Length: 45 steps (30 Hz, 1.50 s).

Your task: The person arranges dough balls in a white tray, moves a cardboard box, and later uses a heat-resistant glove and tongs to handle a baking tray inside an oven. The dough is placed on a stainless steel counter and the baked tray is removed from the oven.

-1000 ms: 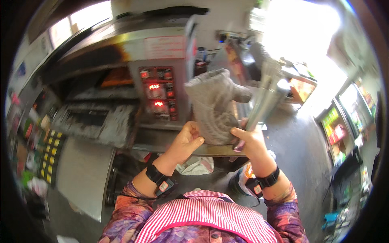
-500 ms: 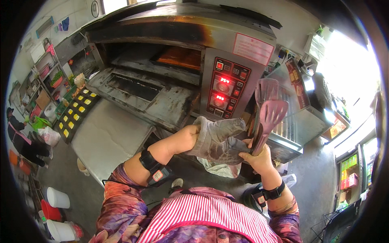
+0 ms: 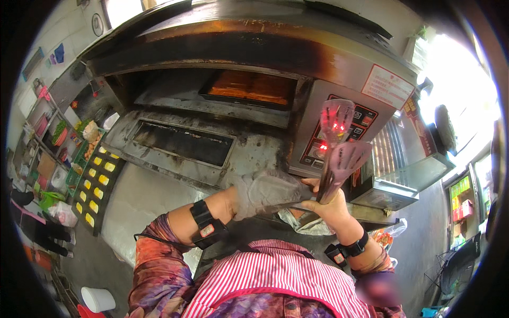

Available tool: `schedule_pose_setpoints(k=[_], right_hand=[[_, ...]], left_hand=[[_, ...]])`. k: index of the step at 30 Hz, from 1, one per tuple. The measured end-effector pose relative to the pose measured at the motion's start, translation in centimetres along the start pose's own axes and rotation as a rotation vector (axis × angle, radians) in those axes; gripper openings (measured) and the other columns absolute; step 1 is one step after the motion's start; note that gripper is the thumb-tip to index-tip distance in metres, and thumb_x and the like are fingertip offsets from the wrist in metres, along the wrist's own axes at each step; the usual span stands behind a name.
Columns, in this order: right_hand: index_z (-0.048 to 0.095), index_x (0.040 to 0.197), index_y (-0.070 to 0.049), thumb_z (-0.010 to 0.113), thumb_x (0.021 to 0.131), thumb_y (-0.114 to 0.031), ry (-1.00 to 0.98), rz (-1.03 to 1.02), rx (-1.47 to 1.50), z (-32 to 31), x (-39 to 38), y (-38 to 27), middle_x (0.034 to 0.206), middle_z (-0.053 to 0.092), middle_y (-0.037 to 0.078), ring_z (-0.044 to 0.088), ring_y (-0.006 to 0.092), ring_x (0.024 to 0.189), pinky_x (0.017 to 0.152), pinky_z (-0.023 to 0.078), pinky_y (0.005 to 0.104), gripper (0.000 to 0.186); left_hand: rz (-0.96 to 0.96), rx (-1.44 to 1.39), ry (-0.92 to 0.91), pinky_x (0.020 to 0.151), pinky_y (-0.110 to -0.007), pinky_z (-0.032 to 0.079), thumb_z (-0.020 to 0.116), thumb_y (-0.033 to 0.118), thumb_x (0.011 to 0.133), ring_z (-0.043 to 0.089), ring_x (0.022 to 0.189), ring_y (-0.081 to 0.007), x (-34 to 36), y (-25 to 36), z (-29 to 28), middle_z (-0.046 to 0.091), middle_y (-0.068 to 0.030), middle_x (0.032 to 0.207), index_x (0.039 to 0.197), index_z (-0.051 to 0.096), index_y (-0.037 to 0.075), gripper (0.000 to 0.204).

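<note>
A worn grey oven mitt [image 3: 265, 193] covers my left hand [image 3: 229, 204], whose wrist enters at the cuff. The mitt hides the fingers. My right hand [image 3: 330, 205] is closed around the handles of two slotted spatulas, a pinkish one [image 3: 347, 161] and a paler, see-through-looking one [image 3: 338, 119], heads up. Its fingertips are at the mitt's far end. In front of me the deck oven [image 3: 222, 45] has its door [image 3: 254, 153] lowered. A tray of orange-brown baked food [image 3: 252, 87] sits inside its chamber.
Left of the oven door is a metal table [image 3: 140, 199], beside a dark mould tray [image 3: 95, 183] with several yellow fillings. A glass-sided case [image 3: 395, 172] stands at right. Another person [image 3: 42, 228] is at far left. White bucket [image 3: 98, 299] on the floor.
My left hand has gone deeper into the mitt, which now covers it up to the wrist. The oven appears closer. The spatulas stay in my right hand.
</note>
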State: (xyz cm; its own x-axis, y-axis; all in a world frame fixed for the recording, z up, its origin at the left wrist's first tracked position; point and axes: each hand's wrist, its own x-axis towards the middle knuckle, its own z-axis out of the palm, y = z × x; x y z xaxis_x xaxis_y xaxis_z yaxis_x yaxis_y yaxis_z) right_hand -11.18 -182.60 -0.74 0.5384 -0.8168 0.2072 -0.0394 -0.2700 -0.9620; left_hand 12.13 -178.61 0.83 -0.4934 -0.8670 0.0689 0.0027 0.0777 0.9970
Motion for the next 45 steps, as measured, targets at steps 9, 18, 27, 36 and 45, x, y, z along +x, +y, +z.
schedule_pose_setpoints(k=[9,18,27,36,45], right_hand=[[0.042,0.092,-0.005,0.071,0.076,0.005,0.348,0.164,0.105,-2.8,-3.6,2.8,0.099,0.063,0.014,0.064,0.0191,0.087,0.074,0.052,0.0309,0.035],[0.043,0.095,-0.008,0.067,0.076,0.007,0.613,0.279,0.205,-4.7,-8.7,5.2,0.093,0.061,0.015,0.062,0.0196,0.073,0.064,0.052,0.0303,0.033],[0.047,0.094,-0.007,0.07,0.078,0.001,0.726,0.362,0.142,-4.8,-11.6,5.8,0.089,0.063,0.012,0.063,0.0187,0.07,0.062,0.053,0.0307,0.029],[0.047,0.092,-0.006,0.07,0.079,0.0,0.674,0.347,0.175,-5.7,-11.2,5.7,0.086,0.063,0.011,0.062,0.0172,0.069,0.061,0.052,0.0292,0.027],[0.047,0.092,-0.007,0.071,0.078,0.0,0.584,0.301,0.184,-8.0,-12.5,6.6,0.085,0.063,0.011,0.062,0.018,0.07,0.06,0.054,0.0291,0.028]], left_hand=[[-0.039,1.292,0.681,0.091,-0.039,0.043,0.063,0.033,0.071,0.055,0.105,-0.0342,5.6,2.7,-13.9,0.063,-0.0202,0.107,0.1,0.066,0.002,0.042],[-0.167,1.823,0.549,0.092,-0.039,0.041,0.058,0.024,0.082,0.056,0.106,-0.0315,16.5,-1.0,-18.4,0.063,-0.0178,0.107,0.098,0.069,0.004,0.028],[-0.227,1.793,0.583,0.091,-0.039,0.045,0.052,0.022,0.091,0.054,0.116,-0.0277,19.9,-2.2,-19.3,0.058,-0.0124,0.126,0.114,0.066,0.01,0.029],[-0.547,1.722,0.217,0.087,-0.038,0.048,0.057,0.025,0.086,0.055,0.114,-0.0288,16.5,1.3,-17.7,0.062,-0.012,0.118,0.108,0.069,0.011,0.029],[-0.37,1.942,0.141,0.086,-0.035,0.047,0.053,0.019,0.085,0.053,0.106,-0.0307,7.2,1.6,-14.7,0.065,-0.0132,0.106,0.096,0.072,0.006,0.025]])
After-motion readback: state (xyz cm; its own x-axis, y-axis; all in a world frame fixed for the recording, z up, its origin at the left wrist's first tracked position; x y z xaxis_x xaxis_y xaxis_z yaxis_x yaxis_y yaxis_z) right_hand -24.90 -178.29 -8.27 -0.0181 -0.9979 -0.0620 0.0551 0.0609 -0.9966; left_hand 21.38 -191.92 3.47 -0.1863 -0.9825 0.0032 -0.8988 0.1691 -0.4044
